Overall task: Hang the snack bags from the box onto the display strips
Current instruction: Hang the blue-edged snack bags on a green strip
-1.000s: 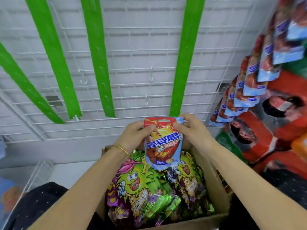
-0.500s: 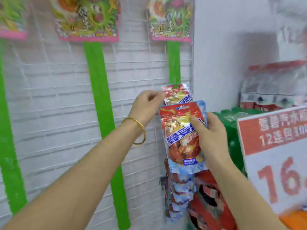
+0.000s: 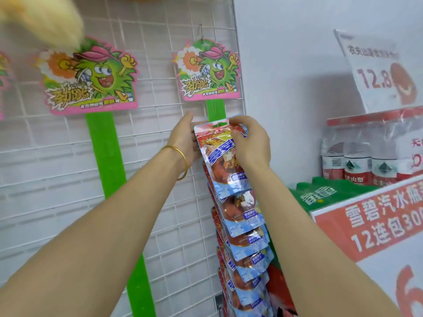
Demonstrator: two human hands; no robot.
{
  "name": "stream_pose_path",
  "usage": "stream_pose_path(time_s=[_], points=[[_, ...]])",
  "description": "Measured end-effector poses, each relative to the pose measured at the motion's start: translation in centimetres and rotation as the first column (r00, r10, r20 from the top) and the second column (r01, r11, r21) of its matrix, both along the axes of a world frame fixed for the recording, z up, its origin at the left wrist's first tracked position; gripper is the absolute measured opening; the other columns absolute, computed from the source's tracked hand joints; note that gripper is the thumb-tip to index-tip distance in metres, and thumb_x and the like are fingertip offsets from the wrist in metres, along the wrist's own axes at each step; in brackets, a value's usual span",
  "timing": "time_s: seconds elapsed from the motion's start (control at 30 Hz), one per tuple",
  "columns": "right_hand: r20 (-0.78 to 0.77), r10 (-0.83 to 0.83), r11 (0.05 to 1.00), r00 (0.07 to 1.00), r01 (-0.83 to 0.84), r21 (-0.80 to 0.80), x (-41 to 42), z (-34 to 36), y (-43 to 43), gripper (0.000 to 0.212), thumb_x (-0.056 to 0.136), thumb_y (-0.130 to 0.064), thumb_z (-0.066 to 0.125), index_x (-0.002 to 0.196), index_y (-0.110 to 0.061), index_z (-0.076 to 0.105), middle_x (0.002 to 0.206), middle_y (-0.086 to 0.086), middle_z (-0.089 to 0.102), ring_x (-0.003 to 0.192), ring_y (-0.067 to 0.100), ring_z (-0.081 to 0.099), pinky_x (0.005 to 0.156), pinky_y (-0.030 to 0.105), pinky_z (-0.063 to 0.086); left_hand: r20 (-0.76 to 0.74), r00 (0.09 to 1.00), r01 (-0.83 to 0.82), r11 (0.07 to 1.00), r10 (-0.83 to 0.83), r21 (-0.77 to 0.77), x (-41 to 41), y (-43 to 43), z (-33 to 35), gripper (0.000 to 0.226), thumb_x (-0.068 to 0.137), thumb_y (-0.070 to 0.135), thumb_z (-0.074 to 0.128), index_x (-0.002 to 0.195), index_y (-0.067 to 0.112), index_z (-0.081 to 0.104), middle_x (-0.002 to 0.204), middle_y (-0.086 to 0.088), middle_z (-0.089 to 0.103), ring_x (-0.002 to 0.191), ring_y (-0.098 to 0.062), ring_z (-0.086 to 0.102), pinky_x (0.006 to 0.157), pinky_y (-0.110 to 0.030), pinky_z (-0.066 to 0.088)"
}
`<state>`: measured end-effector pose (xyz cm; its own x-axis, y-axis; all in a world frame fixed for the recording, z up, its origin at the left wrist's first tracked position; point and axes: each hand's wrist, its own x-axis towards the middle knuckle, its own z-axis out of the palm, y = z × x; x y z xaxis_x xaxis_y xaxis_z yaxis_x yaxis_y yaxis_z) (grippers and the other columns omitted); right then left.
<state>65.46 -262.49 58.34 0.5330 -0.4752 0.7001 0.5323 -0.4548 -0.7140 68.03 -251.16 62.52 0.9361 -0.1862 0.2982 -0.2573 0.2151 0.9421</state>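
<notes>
Head view: wire grid (image 3: 160, 202) holds one bare green strip (image 3: 107, 156), so work remains, and a right strip (image 3: 215, 109) nearly filled with hung bags (image 3: 245, 225). Top snack bag (image 3: 219, 156) is at the strip, hooking unconfirmed; right hand (image 3: 249, 143) pinches it, left hand (image 3: 185, 138) behind its edge, grip indeterminable.

A red-and-blue snack bag (image 3: 225, 156) sits upright against the green display strip (image 3: 215, 109), topping a hanging column of bags (image 3: 246, 245).
</notes>
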Motion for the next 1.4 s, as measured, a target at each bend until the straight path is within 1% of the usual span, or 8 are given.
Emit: stream_pose_path(time_s=[0.1,0.23,0.4,0.7,0.93,1.07,1.23,1.4], points=[[-0.059,0.007,1.0,0.998,-0.007,0.001,1.0,0.5,0.1,0.03,0.092,-0.014,0.048,0.109,-0.032,0.065,0.119,-0.005,0.063,0.108,0.019,0.057,0.091,0.035,0.046,-0.003,1.0,0.021,1.0,-0.021,-0.005,-0.1,-0.1,0.0,0.054,0.095,0.049,0.028,0.114,0.006,0.055,0.083,-0.01,0.059,0.071,-0.019,0.057,0.065,-0.028,0.047],[-0.07,0.03,0.999,0.997,-0.029,0.018,1.4,0.5,-0.1,0.031,0.092,-0.015,0.048,0.112,-0.032,0.065,0.12,-0.005,0.063,0.107,0.02,0.058,0.091,0.037,0.048,0.0,0.999,0.037,0.999,-0.037,0.005,-0.5,-0.4,0.1,0.049,0.096,0.048,0.028,0.095,0.008,0.058,0.082,-0.009,0.061,0.07,-0.017,0.059,0.063,-0.026,0.049],[-0.092,0.014,1.0,0.996,-0.015,-0.011,1.3,0.9,-0.5,0.031,0.093,-0.017,0.046,0.114,-0.033,0.064,0.12,-0.004,0.063,0.106,0.021,0.059,0.091,0.039,0.049,-0.004,0.999,0.033,0.999,-0.033,0.004,-0.2,-0.3,0.0,0.048,0.095,0.049,0.032,0.091,0.01,0.058,0.084,-0.008,0.063,0.077,-0.018,0.059,0.071,-0.028,0.048],[-0.16,0.022,0.999,0.987,-0.027,-0.03,1.2,-1.3,-1.1,0.029,0.093,-0.02,0.047,0.111,-0.034,0.064,0.117,-0.006,0.064,0.101,0.019,0.061,0.088,0.041,0.051,0.02,0.998,0.061,0.998,-0.062,0.031,-0.5,-0.2,-0.2,0.053,0.096,0.048,0.03,0.122,0.007,0.051,0.107,-0.008,0.061,0.088,-0.017,0.059,0.079,-0.028,0.046],[-0.127,0.019,0.998,0.992,-0.026,-0.055,1.7,-2.4,-0.8,0.03,0.093,-0.023,0.046,0.113,-0.04,0.062,0.118,0.003,0.057,0.094,0.022,0.063,0.083,0.044,0.053,0.012,0.998,0.057,0.998,-0.058,0.027,-1.2,0.4,-1.0,0.052,0.095,0.046,0.033,0.123,0.006,0.05,0.097,-0.005,0.062,0.088,-0.016,0.058,0.078,-0.027,0.046],[-0.124,-0.014,0.998,0.992,0.005,-0.069,1.2,-2.4,-0.8,0.032,0.095,-0.019,0.046,0.116,-0.037,0.062,0.123,0.005,0.053,0.1,0.022,0.06,0.088,0.04,0.052,0.068,0.998,0.005,0.999,-0.008,0.046,-2.7,1.3,-1.9,0.049,0.096,0.042,0.036,0.126,0.005,0.047,0.11,-0.009,0.06,0.094,-0.017,0.058,0.081,-0.025,0.046],[-0.116,-0.155,0.968,0.981,0.127,-0.217,-0.4,-3.1,0.0,0.048,0.091,-0.007,0.048,0.136,-0.022,0.043,0.139,0.005,0.045,0.124,0.028,0.044,0.1,0.04,0.039,0.147,0.983,-0.125,0.986,0.108,0.107,-4.8,4.3,-4.6,0.034,0.096,0.035,0.041,0.12,0.012,0.048,0.123,-0.01,0.054,0.12,-0.021,0.051,0.1,-0.033,0.04],[-0.259,-0.1,0.994,0.961,0.082,-0.078,-0.7,-2.7,0.8,0.052,0.095,-0.022,0.048,0.142,-0.015,0.026,0.14,0.013,0.044,0.124,0.035,0.045,0.1,0.046,0.04,0.131,0.984,-0.139,0.979,0.12,0.147,-6.2,6.1,-5.6,0.04,0.096,0.035,0.041,0.127,0.01,0.045,0.131,-0.01,0.052,0.114,-0.019,0.051,0.099,-0.036,0.042]])
